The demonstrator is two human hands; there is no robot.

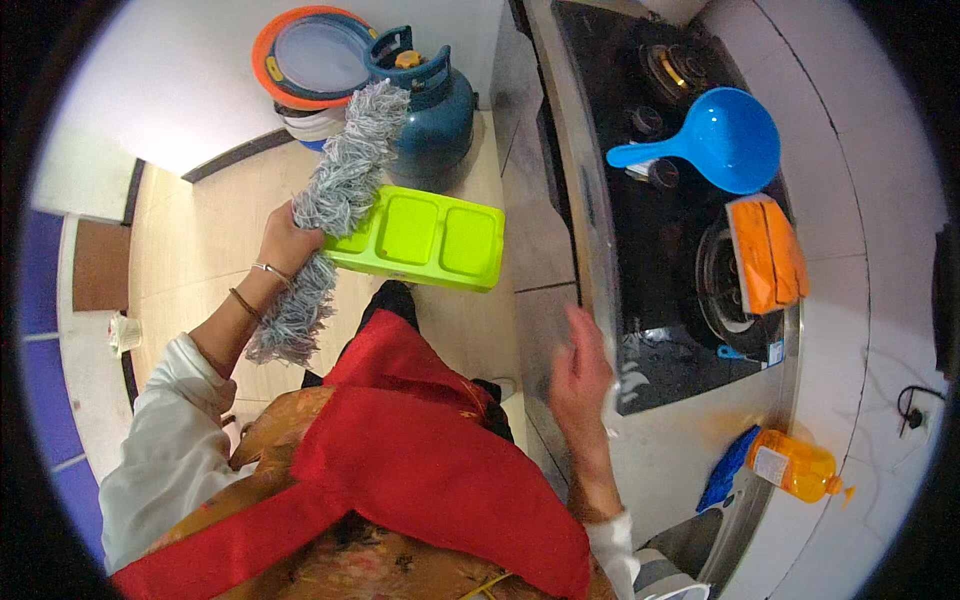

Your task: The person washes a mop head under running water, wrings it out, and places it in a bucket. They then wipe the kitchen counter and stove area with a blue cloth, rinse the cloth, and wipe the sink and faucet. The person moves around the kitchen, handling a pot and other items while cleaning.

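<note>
A long grey shaggy mop head or duster cover (341, 184) is gripped around its middle by my left hand (292, 236). Against it, at the thumb, lies the left end of a lime-green plastic tray (439, 232) with three visible recesses; this end appears held in the same grip, though the mop strands hide the contact. Both things are above the floor in front of me. My right hand (581, 367) is slightly blurred, fingers extended and nothing in it, beside the front edge of the black glass gas cooktop (637, 247).
On the cooktop lie a blue plastic ladle (727, 142) and an orange soft pack (765, 255). A yellow-orange pump bottle (799, 465) and a blue cloth or sponge (727, 469) are beside the sink (739, 517). A gas cylinder (431, 127) stands beyond the tray, next to stacked basins (274, 82).
</note>
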